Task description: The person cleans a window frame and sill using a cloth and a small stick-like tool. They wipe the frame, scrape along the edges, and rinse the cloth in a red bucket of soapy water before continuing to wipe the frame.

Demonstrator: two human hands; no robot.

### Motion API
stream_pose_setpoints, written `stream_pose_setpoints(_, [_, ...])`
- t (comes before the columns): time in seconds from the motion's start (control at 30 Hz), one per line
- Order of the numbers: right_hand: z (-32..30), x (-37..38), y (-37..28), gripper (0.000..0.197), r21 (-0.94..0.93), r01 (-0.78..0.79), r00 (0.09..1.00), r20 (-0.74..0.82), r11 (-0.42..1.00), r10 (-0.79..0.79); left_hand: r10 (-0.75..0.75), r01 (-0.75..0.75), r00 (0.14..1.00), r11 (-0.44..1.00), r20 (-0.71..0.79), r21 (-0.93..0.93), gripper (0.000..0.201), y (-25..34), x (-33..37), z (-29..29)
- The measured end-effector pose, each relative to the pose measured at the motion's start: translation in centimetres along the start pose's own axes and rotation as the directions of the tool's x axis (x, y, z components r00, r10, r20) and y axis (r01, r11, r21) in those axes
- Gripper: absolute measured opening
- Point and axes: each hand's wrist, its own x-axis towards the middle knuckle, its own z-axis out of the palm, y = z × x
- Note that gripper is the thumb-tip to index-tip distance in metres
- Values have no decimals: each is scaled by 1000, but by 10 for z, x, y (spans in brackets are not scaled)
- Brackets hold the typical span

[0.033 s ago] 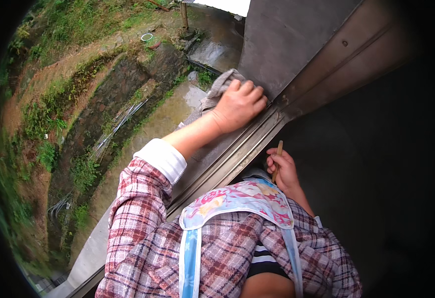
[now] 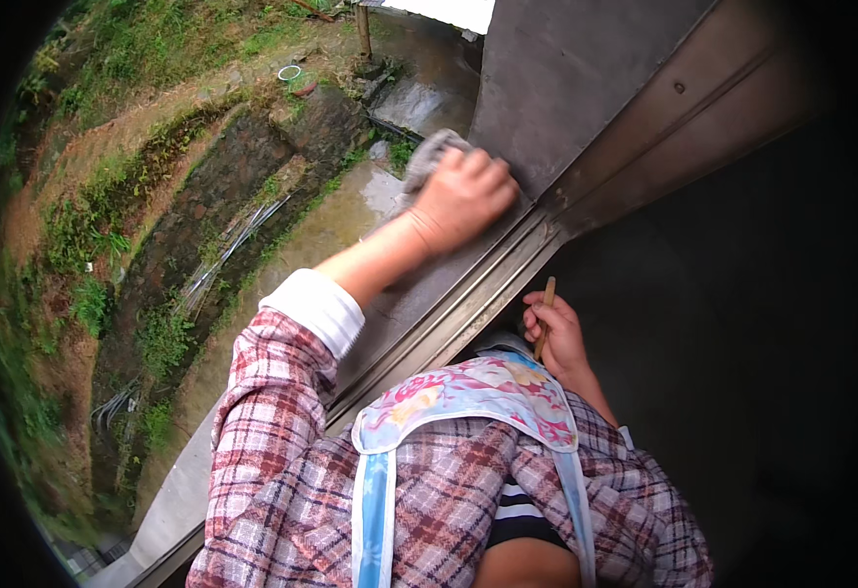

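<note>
My left hand (image 2: pixel 465 199) is closed on a grey cloth (image 2: pixel 427 163), which bunches out past the fingers on the far left side. Hand and cloth are over the outer sill (image 2: pixel 395 304), by the foot of a grey upright panel (image 2: pixel 576 83). Slight blur softens this hand. Lower and to the right, my right hand (image 2: pixel 561 338) grips a thin wooden stick (image 2: pixel 546 309), held nearly upright. What lies at the stick's lower end is hidden behind my floral apron (image 2: pixel 468 392).
A metal window track (image 2: pixel 493 299) runs diagonally between me and the sill, meeting a brown frame post (image 2: pixel 644 127). Outside, far below, are a wet concrete path (image 2: pixel 341 216), a stone wall (image 2: pixel 243 157) and a grassy slope (image 2: pixel 155 59). The right side is dark.
My left hand has shifted slightly left with the cloth, and less of the cloth shows below the wrist. My right hand and the stick have hardly moved.
</note>
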Motion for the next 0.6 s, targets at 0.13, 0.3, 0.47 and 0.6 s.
stream_pose_setpoints(0.13, [-3,0,3,14,-49,18,999,28,999,-17,-415,341,893,876,173,341,11,-124,-65,4])
stream_pose_setpoints(0.3, [-28,7,19,14,34,70,997,-18,997,-69,-905,905,424,424,13,-22,28,-178,-139,-89])
stream_pose_setpoints(0.47, [-14,7,11,15,-57,125,992,34,990,-123,-983,514,130,-44,129,-856,39,-153,-134,-170])
stream_pose_setpoints(0.6, [-20,5,16,16,-168,177,983,84,970,-165,-883,162,367,-248,291,-955,42,-87,-104,-193])
